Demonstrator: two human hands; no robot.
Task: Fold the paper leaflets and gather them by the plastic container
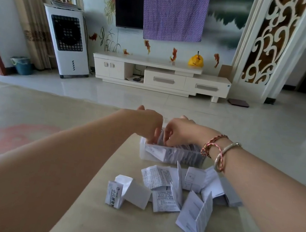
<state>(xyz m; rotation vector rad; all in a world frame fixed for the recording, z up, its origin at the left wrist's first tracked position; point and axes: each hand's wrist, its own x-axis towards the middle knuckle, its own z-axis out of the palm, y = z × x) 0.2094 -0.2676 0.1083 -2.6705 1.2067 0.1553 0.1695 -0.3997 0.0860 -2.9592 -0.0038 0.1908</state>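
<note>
A: While both hands are down in the plastic container, which sits at the far edge of the table, what is the step, as you judge it?

B: Drawing a leaflet out of the packed row inside it, I would say, or parting the row to reach one. To do it well, take a single sheet by its top edge and lift it straight up, so that its neighbours stay standing and the light container does not slide toward the table's edge.

A: How are the hands placed?

B: The left hand comes in from the left with the forearm stretched long across the table's left edge, wrist bent, fingers curled downward into the container's left end. The right hand, with bracelets on its wrist, meets it from the right, knuckles up, fingertips also turned down into the same spot. The two hands almost touch.

A: And the grip?

B: Both sets of fingers are drawn together and seem to pinch at the leaflets in the row, but the tips are hidden among the paper, so I cannot tell which sheet either hand has, or how firmly.

A: Where are the rest?

B: The folded leaflets lie loose on the table just on the near side of the container, some tented, some flat, and two more show at the near edge.
</note>
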